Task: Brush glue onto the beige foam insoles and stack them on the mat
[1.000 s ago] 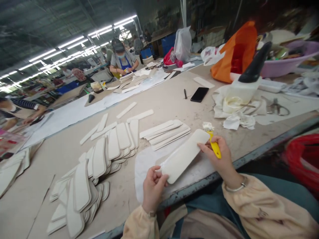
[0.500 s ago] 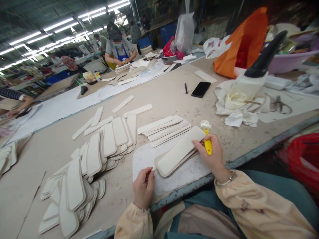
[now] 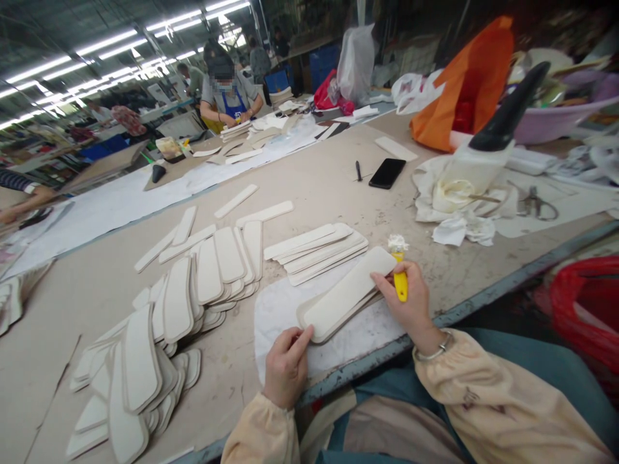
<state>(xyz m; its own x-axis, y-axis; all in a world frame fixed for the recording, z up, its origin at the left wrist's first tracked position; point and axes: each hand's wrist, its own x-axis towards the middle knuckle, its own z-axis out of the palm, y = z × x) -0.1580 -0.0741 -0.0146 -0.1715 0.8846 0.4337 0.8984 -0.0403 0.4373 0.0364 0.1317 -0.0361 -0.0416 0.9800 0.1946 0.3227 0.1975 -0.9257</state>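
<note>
Two bare hands worked at the near edge of a table (image 3: pixel 309 177), both on one white panel (image 3: pixel 351 293). The panel lay slantwise over another piece (image 3: pixel 302 312), whose edges showed beneath it, on a white sheet (image 3: pixel 271 322). The left hand (image 3: pixel 286 364) was mostly curled, with a fingertip touching the panel's near-left corner; whether the thumb pinched from below could not be told. The right hand (image 3: pixel 409 299) was closed around a yellow brush (image 3: pixel 401 287), white-tipped and pointing up, while its thumb and finger gripped the panel's far-right end, hiding part of it. Just beyond the panel sat a neat stack (image 3: pixel 319 251); to the left spread a large fanned pile (image 3: pixel 181 303) of similar pieces. Farther back lay a black phone (image 3: pixel 387 173). To the right, a bottle (image 3: pixel 476 169) with a black top stood on crumpled cloth, near scissors (image 3: pixel 536 205), an orange bag (image 3: pixel 461 103) and a purple basin (image 3: pixel 544 124). Across the table, a co-worker (image 3: pixel 227 96) bent over more pieces.
</note>
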